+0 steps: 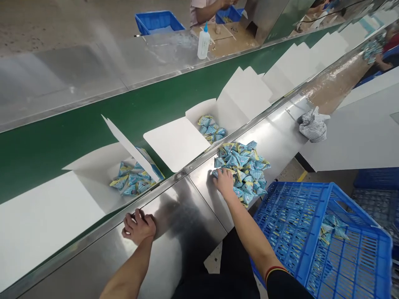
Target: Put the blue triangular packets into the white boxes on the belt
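My right hand (223, 181) rests on the left edge of a pile of small blue and yellow packets (243, 166) on the steel ledge, its fingers curled over a few of them. My left hand (139, 227) is curled into a loose fist on the ledge's edge (174, 216), and nothing shows in it. Two open white cartons ride on the green belt (77, 128). One carton (131, 176) by my left hand holds several packets. The other carton (212, 126), beyond the pile, also holds several.
A blue slatted crate (299, 232) with a few packets stands at my right. A striped cloth (313, 126) lies further along the ledge. More open white cartons (299, 62) follow up the belt. Across it stand a white squeeze bottle (203, 41), blue bins and another person's arm (208, 10).
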Tool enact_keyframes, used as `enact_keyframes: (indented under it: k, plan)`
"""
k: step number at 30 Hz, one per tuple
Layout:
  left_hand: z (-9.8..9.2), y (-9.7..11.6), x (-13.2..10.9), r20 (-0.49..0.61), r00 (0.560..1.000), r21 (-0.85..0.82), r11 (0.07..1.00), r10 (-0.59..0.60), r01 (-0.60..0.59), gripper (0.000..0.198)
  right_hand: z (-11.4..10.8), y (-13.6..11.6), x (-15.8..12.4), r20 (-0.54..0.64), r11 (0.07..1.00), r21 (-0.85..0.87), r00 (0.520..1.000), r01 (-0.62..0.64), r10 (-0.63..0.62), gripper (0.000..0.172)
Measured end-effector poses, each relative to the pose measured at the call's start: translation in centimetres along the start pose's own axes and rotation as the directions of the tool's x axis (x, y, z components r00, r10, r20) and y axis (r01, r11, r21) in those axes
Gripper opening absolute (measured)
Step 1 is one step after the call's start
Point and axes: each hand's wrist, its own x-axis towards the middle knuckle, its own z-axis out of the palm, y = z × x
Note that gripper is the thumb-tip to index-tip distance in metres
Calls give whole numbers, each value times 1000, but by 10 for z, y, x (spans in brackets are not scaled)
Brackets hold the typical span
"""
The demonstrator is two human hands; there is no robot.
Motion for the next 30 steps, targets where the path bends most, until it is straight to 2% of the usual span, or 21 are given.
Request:
enact_keyframes:
  k: [2, 5, 8, 10, 13, 14, 19, 22, 25, 26, 27, 28, 29, 30]
  plan:
    - [-1, 0, -1, 4, 1000, -7, 1000, 3, -3, 63, 2, -9, 0, 21, 995, -100, 1000, -9, 11, 38]
    - [-1, 0, -2, 13, 1000, -8, 1000, -7, 7, 61, 5, -7, -1, 21, 996, -88, 999, -33, 35, 41]
    - [0, 0, -3, 17, 1000, -16, 1000, -7, 8, 61, 15, -6, -6, 56, 996, -48, 996, 78, -75, 47]
    - [2, 0, -4, 29, 1000, -28, 1000, -13, 13, 61, 28, -14, -20, 127, 969, 11, 961, 247, -246, 38]
    - [5, -1, -4, 45, 999, -48, 998, -27, 29, 60, 56, -33, -57, 206, 864, 146, 839, 483, -504, 27]
    - [6, -2, -4, 44, 999, -54, 998, -28, 30, 60, 66, -38, -72, 198, 846, 171, 824, 505, -531, 27]
    - [10, -4, -5, 38, 999, -66, 997, -24, 26, 60, 104, -54, -122, 118, 826, 227, 828, 515, -549, 28]
    - [10, -5, -5, 42, 999, -73, 997, -18, 21, 59, 111, -59, -129, 90, 796, 253, 806, 550, -585, 38]
    - [11, -5, -4, 56, 998, -81, 996, -20, 24, 58, 101, -51, -115, 67, 736, 287, 753, 614, -654, 55]
    - [11, -5, -4, 57, 998, -84, 996, -25, 29, 57, 92, -43, -104, 40, 742, 288, 767, 605, -640, 58]
    - [11, -5, -4, 56, 998, -86, 996, -27, 32, 57, 83, -34, -90, 0, 777, 277, 809, 565, -588, 59]
    - [12, -5, -4, 55, 998, -88, 996, -27, 32, 58, 72, -22, -75, -72, 851, 251, 885, 461, -459, 56]
    - [12, -6, -4, 52, 998, -91, 995, -24, 29, 58, 60, -10, -58, -175, 937, 208, 953, 281, -247, 54]
    - [13, -6, -4, 50, 998, -94, 995, -22, 26, 58, 50, 1, -41, -260, 981, 165, 964, 105, -59, 54]
